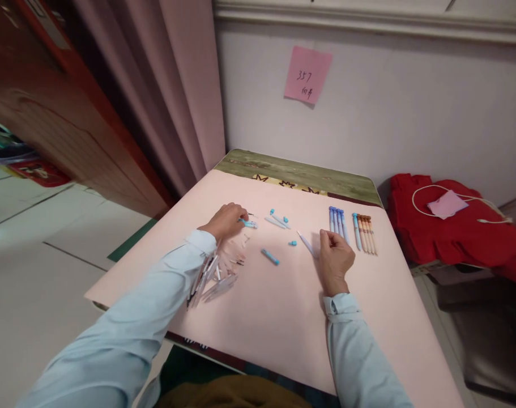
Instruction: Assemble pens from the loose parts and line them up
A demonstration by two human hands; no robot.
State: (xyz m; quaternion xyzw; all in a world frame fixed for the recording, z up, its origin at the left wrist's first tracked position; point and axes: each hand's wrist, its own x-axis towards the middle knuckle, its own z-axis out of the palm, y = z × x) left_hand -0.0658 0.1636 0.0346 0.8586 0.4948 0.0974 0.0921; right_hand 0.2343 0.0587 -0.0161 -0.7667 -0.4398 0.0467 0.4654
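Note:
My left hand (pixel 229 221) reaches over the left side of the table, its fingers closed at a light-blue pen part (pixel 250 225). Under that forearm lies a loose heap of clear pen barrels and refills (pixel 217 277). My right hand (pixel 336 258) is curled shut near the table's right side; what its fingers hold, if anything, is too small to make out. Just left of it lies a pale pen piece with a white tip (pixel 307 243). Between the hands are a blue pen barrel (pixel 270 256), a small blue cap piece (pixel 292 243) and slim light-blue parts (pixel 277 222).
Blue pens (pixel 338 224) stand in a row beside one light-blue pen (pixel 357 232) and several brown-topped pens (pixel 369 235). A red cloth (pixel 414 238) with a white cable (pixel 414 198) is at the right. A pink note (pixel 307 76) hangs on the wall behind the table.

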